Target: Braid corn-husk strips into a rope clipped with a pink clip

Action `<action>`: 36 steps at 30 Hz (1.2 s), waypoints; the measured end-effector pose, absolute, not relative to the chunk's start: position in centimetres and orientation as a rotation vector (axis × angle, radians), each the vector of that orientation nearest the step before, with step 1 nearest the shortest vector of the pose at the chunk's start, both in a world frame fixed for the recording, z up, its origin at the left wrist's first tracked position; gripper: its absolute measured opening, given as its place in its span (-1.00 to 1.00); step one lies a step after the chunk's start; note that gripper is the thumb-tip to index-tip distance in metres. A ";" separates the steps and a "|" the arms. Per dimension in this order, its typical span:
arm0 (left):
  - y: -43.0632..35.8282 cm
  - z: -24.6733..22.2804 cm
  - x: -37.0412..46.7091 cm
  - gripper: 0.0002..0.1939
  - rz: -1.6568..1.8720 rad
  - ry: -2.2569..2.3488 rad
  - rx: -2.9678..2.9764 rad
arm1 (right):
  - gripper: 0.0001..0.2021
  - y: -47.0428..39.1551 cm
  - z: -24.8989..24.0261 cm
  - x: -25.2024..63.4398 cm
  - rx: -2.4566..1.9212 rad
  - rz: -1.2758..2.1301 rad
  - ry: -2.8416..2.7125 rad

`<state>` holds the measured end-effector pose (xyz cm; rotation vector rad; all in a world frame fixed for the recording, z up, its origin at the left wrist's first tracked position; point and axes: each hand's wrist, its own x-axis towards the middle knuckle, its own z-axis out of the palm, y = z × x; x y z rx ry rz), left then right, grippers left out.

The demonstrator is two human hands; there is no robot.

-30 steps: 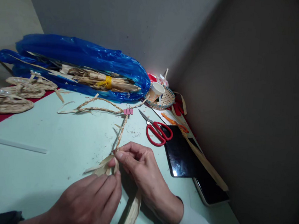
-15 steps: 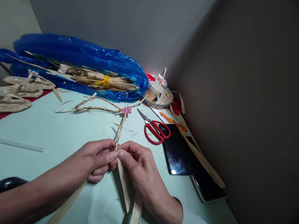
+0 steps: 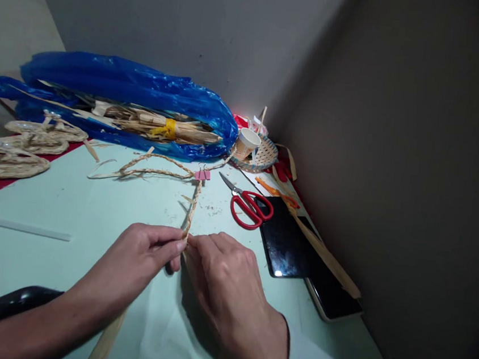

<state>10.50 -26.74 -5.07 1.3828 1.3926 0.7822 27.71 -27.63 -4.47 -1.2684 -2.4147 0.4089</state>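
A narrow braid of dried straw-coloured fibre (image 3: 194, 206) runs from a pink binder clip (image 3: 202, 175) toward me. My left hand (image 3: 141, 257) pinches the near end of this braid between thumb and index finger. From the right, my right hand (image 3: 224, 281) meets it there, its fingers closed at the braid's end with the knuckles turned up; what lies between those fingertips is mostly hidden. One loose flat strip (image 3: 106, 337) trails below my left wrist, and another shows faintly under my right wrist. Beyond the clip, more braid (image 3: 154, 172) lies looped on the table.
Red-handled scissors (image 3: 251, 208) lie right of the braid, beside a black tablet (image 3: 286, 247). A blue plastic bag (image 3: 126, 76) of dried strips lies along the wall. Woven sandals (image 3: 7, 166) sit at left, near a white stick (image 3: 16, 225). A paper cup (image 3: 248, 141) stands in a basket (image 3: 267, 157).
My right hand has rolled over, its back now facing up, covering the strip that hung between the hands. My left hand keeps its pinch on the braid.
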 end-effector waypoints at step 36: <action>-27.8 -4.6 9.7 -0.67 0.835 1.190 0.982 | -0.82 -26.2 -4.9 27.1 -1.037 1.619 -1.679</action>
